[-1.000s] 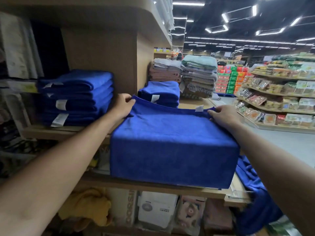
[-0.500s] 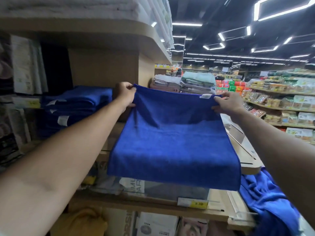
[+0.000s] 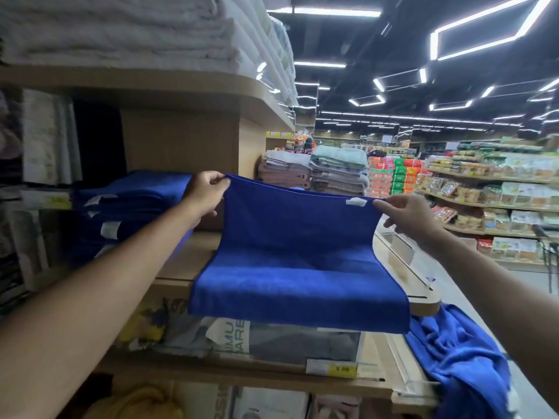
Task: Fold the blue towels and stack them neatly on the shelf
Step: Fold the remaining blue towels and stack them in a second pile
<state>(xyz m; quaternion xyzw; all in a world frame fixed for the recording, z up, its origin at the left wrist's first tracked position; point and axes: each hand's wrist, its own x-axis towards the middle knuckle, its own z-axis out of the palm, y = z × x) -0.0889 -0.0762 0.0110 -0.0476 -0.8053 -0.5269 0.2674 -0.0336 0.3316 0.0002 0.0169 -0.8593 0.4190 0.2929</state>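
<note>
I hold a blue towel [image 3: 298, 258] up by its far edge in front of the wooden shelf [image 3: 187, 261]. My left hand [image 3: 204, 196] pinches the left corner and my right hand [image 3: 406, 214] pinches the right corner beside a white label. The towel's near half hangs over the shelf's front edge. A stack of folded blue towels [image 3: 133, 207] sits on the shelf at the left, just behind my left hand. A loose crumpled blue towel [image 3: 459, 358] hangs at the lower right.
White towels [image 3: 136, 28] are piled on the upper shelf overhead. Pink, grey and green folded towels [image 3: 314, 170] are stacked further along the shelf. Packaged goods and a yellow price tag [image 3: 341, 369] fill the lower shelf. Grocery shelves [image 3: 496, 201] line the aisle at right.
Both hands have lifted the towel's far edge off the shelf and raised it, so the towel now hangs between them instead of lying flat. The view tilted upward.
</note>
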